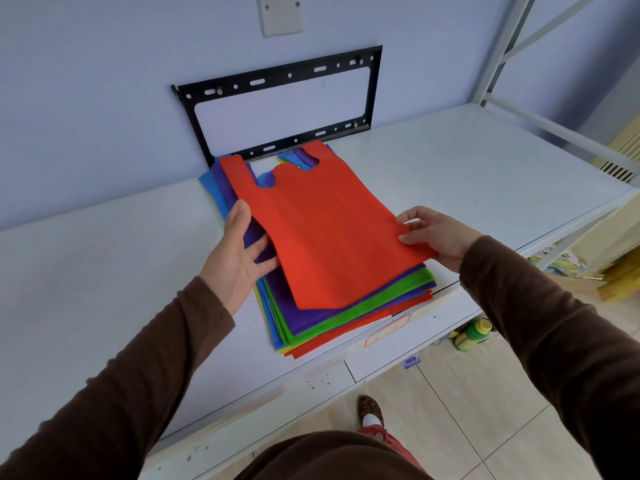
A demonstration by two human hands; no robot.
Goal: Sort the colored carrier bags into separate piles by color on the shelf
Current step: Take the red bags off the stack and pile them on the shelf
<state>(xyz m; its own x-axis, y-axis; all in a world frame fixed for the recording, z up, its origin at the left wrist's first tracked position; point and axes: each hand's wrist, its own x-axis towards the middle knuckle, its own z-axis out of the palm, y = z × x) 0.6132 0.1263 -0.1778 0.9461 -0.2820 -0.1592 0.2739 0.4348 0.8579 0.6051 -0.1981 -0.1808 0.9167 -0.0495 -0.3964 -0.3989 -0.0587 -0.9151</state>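
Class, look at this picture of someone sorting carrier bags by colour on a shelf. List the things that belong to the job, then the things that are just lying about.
Belong to the job:
red bag, pinched by the right hand
mixed stack of bags, under the left hand
white shelf

Just lying about:
black wall bracket
green bottle on the floor
wall plate

A stack of bags (346,323) is lying mid-shelf (104,271), reaching from the back wall to the front edge. The top bag (325,233) is resting on it, handles toward the wall. A bracket (277,105) is hanging on the wall behind. A bottle (472,335) is standing on the floor, below the shelf's front edge.
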